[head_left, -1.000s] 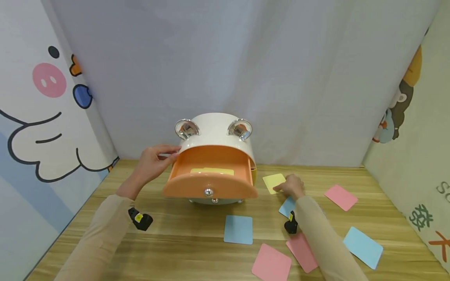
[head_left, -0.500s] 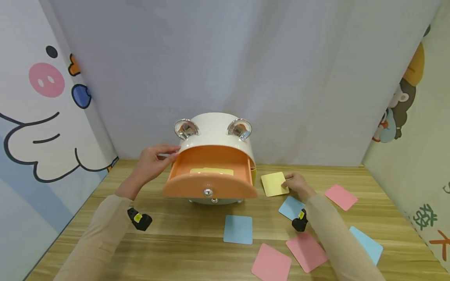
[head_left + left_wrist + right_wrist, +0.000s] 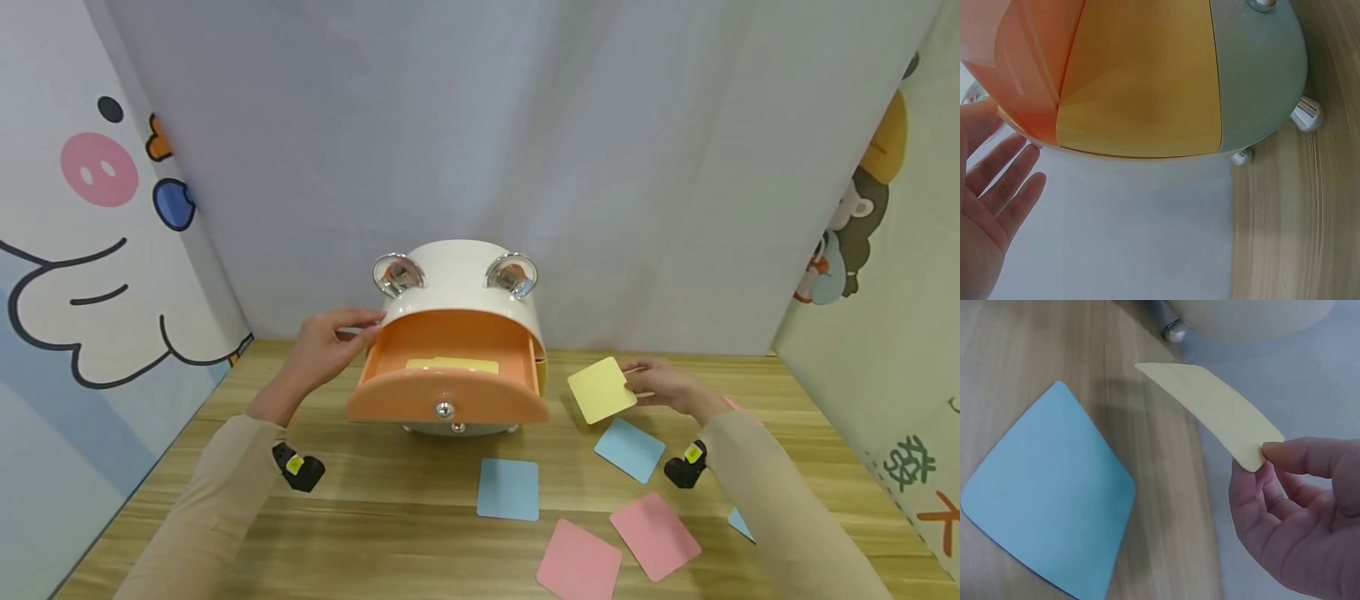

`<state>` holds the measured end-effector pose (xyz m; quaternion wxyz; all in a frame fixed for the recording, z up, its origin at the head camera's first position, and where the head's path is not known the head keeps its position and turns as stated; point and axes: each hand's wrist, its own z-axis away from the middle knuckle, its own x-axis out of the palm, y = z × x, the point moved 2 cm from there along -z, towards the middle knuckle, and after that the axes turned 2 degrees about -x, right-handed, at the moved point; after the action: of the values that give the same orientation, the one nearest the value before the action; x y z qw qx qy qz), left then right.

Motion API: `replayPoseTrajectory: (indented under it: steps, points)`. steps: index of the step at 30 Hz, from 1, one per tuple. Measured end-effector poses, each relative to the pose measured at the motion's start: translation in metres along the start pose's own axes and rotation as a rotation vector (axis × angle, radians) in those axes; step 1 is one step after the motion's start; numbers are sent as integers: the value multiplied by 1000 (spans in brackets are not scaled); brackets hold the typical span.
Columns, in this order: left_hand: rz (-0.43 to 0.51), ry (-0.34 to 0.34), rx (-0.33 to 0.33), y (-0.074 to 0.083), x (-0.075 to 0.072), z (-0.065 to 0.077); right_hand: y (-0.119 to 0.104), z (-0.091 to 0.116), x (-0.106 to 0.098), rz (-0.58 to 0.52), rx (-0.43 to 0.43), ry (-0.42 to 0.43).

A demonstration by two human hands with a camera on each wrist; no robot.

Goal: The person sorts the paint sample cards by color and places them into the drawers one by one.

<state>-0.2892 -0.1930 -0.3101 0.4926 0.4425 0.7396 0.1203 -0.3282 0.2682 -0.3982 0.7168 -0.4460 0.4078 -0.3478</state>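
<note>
My right hand [image 3: 660, 385] pinches a yellow square card [image 3: 602, 390] by one edge, to the right of a small drawer cabinet [image 3: 461, 279]. In the right wrist view, thumb and fingertips hold the corner of the yellow card [image 3: 1219, 412], which is tilted above the wooden tabletop. The cabinet has a white shell and two round silver ears. Its orange top drawer [image 3: 405, 402] is pulled out, with yellow cards [image 3: 468, 365] inside. My left hand [image 3: 324, 350] touches the shell's left edge. In the left wrist view its fingers [image 3: 1019, 200] are extended beside the shell.
Blue cards [image 3: 508, 490] [image 3: 630, 450] and pink cards [image 3: 579, 560] [image 3: 656, 537] lie on the wooden table [image 3: 360, 533]. Another blue card [image 3: 741, 525] is mostly hidden by the right sleeve. Below the orange drawer are a yellow drawer [image 3: 1141, 81] and a grey-green one [image 3: 1260, 81].
The right hand has picked the yellow card up off the table, tilting it and moving slightly right. The left hand stays at the cabinet, and the orange drawer has not moved.
</note>
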Motion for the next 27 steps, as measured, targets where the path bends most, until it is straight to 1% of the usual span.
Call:
replayPoseTrajectory:
  steps: [7,12,16,19,27]
  points:
    - [6,-3,5,1,1,-1,-36,24,-17,45,-47,-42]
    - [12,-1,5,0,1,0,-68,38,-22,58,-84,-71]
    - [15,3,10,-1,0,0,-94,47,-22,77,-98,-84]
    - [17,4,13,-1,-1,-1,-112,51,-19,84,-108,-88]
    - [14,0,7,0,-2,0,-146,50,-9,118,-156,-135]
